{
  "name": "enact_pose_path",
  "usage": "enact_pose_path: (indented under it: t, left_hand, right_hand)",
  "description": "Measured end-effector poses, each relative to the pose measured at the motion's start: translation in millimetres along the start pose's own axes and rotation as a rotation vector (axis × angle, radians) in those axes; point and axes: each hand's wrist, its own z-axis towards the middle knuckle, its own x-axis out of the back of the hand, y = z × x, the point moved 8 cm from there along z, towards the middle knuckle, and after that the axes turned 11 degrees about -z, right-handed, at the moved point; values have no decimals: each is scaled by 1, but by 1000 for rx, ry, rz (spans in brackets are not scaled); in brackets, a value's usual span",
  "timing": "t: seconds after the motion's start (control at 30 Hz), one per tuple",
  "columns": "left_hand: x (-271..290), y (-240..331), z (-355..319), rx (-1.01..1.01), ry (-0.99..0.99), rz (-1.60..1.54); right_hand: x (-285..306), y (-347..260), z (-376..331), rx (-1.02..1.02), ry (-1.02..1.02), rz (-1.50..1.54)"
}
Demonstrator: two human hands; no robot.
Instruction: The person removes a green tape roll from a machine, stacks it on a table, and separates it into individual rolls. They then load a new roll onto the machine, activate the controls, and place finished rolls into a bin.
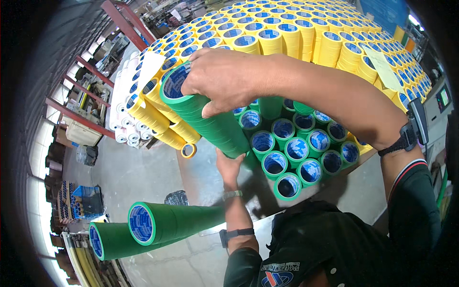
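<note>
A tall column of green tape rolls [215, 124] with a blue-printed core stands tilted in front of me, leaning to the left at the top. My right hand [222, 76] is closed over its upper rim, fingers at the core opening and thumb along the outside. At the lower end, my left hand [229, 165] holds the same column, its fingers partly hidden behind it. Just to the right, several green tape roll stacks [296, 149] stand upright, packed together on the table [203, 162]. Two more green columns [181, 221] stick out at the lower left, nearly level in the picture.
Many yellow tape roll stacks [330, 50] fill the far side. Some yellow columns [153, 117] lean at the left, beside white rolls [125, 103]. A blue crate [88, 201] sits on the floor at far left. A machine with a screen [442, 98] is at the right edge.
</note>
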Motion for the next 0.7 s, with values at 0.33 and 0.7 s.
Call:
enact_pose_path:
  t: [0.33,0.7]
  left_hand:
    - [-1,9,3,-68,19,96]
    - [13,12,12,-156,219,137]
  right_hand:
    - [11,-21,-13,108,56,-78]
    - [21,-27,-32,155,113,-124]
